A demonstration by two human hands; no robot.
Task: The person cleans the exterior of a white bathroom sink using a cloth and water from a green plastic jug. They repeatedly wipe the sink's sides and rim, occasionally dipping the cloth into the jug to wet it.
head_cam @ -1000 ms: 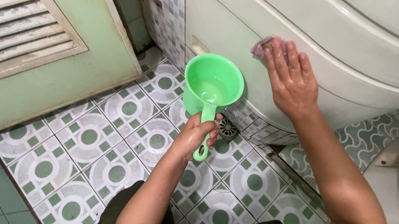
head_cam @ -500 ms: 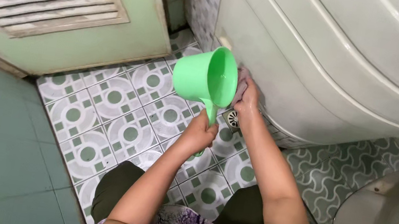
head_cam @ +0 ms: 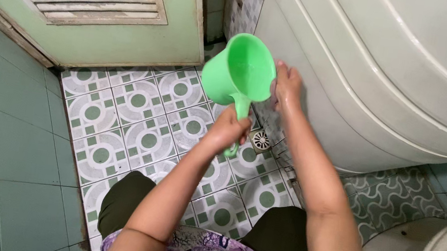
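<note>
Gripping the green dipper [head_cam: 240,73] by its downward handle, the left hand [head_cam: 229,129] tilts it toward the right hand [head_cam: 287,88], pressed flat on the white tub [head_cam: 322,108].

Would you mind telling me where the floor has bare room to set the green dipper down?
Patterned tiles lie bare between the green door and the left hand. It is crowded by the drain, under the white tub.

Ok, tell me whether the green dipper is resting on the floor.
No, the left hand holds the green dipper by its handle, raised above the tiled floor.
</note>
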